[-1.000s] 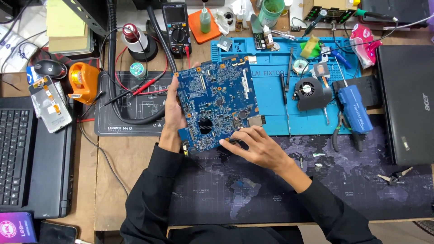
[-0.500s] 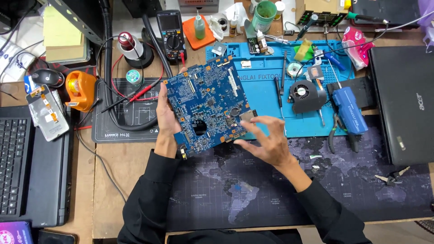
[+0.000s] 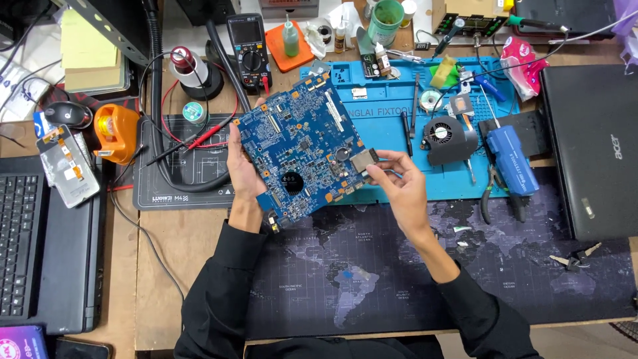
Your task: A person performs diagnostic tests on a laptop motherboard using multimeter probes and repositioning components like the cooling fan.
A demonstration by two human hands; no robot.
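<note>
A blue laptop circuit board is held tilted above the desk, between both hands. My left hand grips its left edge, thumb on the top face and fingers behind it. My right hand pinches the board's right edge at a silver metal connector block. The board has a round hole near its lower middle and many small chips. Both arms wear black sleeves.
A blue work mat behind carries a black cooler fan, small tools and a blue handheld tool. A multimeter with red and black leads, an orange tape dispenser, two laptops, pliers and a dark map mat surround it.
The board has been lifted and turned. My right hand has moved from under its lower edge to the right edge, now pinching the silver connector. My left hand keeps its hold.
</note>
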